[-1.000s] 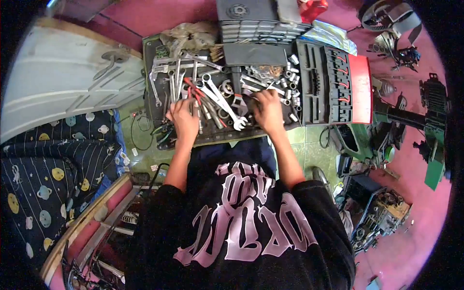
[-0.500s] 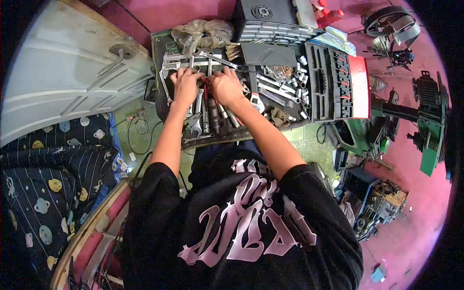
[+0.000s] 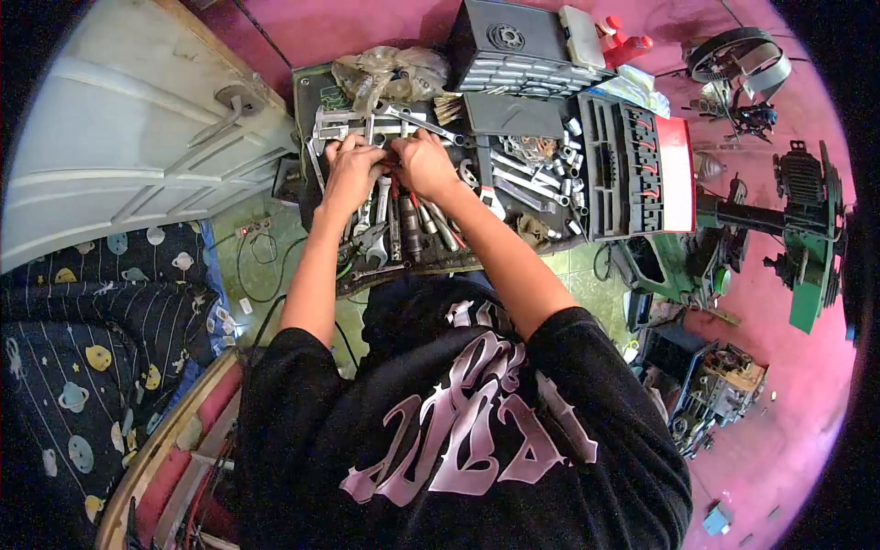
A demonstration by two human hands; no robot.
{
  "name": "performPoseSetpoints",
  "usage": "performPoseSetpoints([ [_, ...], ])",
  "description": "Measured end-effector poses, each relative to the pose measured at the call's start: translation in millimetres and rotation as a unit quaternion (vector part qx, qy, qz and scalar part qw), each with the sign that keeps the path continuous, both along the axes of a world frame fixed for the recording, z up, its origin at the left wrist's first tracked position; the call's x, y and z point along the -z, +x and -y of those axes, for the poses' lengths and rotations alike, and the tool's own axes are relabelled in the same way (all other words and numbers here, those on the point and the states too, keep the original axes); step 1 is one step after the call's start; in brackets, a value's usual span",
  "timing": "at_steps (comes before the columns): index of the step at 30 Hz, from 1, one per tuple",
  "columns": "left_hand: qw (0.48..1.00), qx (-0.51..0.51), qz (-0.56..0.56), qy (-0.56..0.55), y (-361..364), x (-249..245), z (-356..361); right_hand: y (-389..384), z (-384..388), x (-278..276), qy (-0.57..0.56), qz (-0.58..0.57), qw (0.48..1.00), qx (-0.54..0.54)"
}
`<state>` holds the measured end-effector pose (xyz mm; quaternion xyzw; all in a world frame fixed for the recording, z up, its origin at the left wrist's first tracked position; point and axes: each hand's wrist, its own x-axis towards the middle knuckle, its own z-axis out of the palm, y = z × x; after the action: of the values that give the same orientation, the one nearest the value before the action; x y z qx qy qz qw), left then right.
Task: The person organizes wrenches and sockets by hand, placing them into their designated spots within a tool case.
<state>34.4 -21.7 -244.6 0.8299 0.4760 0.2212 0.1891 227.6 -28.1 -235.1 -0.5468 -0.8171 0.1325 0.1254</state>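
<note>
My left hand (image 3: 352, 175) and my right hand (image 3: 425, 169) are close together over the rows of tools on the dark bench (image 3: 440, 263). Both have curled fingers, and whatever lies between the fingertips is hidden. Below them several long tools lie side by side, among them a combination wrench (image 3: 381, 203), a dark cylindrical tool (image 3: 410, 229) and some red-handled tools. Pliers (image 3: 373, 241) with open jaws rest under my left wrist. An adjustable wrench (image 3: 492, 199) is right of my right hand. Above my fingers lies another wrench (image 3: 422, 122).
A black drawer cabinet (image 3: 513, 46) and a crumpled plastic bag (image 3: 394, 73) stand at the back. Loose sockets (image 3: 570, 165) lie beside an open red-and-black tool case (image 3: 632, 165). A white door (image 3: 137, 137) is at left, green machinery (image 3: 811, 293) at right.
The view has shifted slightly, so the bench appears a little lower and farther right. My right hand has edged toward my left, and both stay over the same tools.
</note>
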Motion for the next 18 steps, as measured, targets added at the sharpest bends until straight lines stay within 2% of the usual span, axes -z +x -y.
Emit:
performPoseSetpoints([
  [7,0.998,-0.053,0.041,-0.022,1,-17,11,-1,0,-5,-0.084,-0.102,0.991,0.016],
  [10,0.994,-0.078,0.071,-0.029,5,-27,12,3,-3,-14,-0.063,-0.169,0.983,0.017],
  [13,0.987,-0.128,0.099,0.021,14,-35,16,13,-5,-34,-0.026,-0.265,0.964,0.006],
  [15,0.967,-0.170,0.180,-0.055,20,-35,16,23,-6,-50,-0.012,-0.268,0.963,0.011],
  [18,0.975,-0.141,0.165,-0.048,35,-24,18,42,-3,-69,0.015,-0.274,0.961,0.044],
])
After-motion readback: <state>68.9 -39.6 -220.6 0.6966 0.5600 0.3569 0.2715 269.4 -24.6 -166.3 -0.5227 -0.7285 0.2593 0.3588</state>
